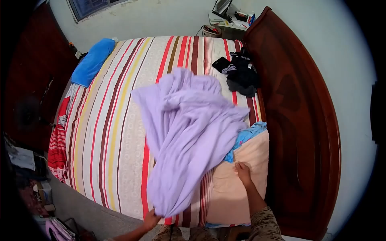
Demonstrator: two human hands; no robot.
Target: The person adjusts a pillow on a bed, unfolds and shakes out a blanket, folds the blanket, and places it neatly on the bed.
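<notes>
A rumpled lilac blanket (pixel 189 124) lies spread in loose folds over the middle of the striped bed. My left hand (pixel 151 219) is closed on its gathered near corner, at the front edge of the mattress. Over a peach-coloured pillow (pixel 229 197) to the right is my right hand (pixel 242 172), its fingers loosely bent and apart, with nothing visible in them. Just beyond those fingers, a blue patterned cloth (pixel 251 134) shows at the pillow's far side, partly covered by the lilac blanket.
The striped bedsheet (pixel 96 132) covers the mattress. Dark clothes (pixel 243 76) lie by the wooden headboard (pixel 293 120). A blue pillow (pixel 94 60) and a red patterned cloth (pixel 59 148) are on the left side. A small cluttered table (pixel 215 17) stands behind the bed.
</notes>
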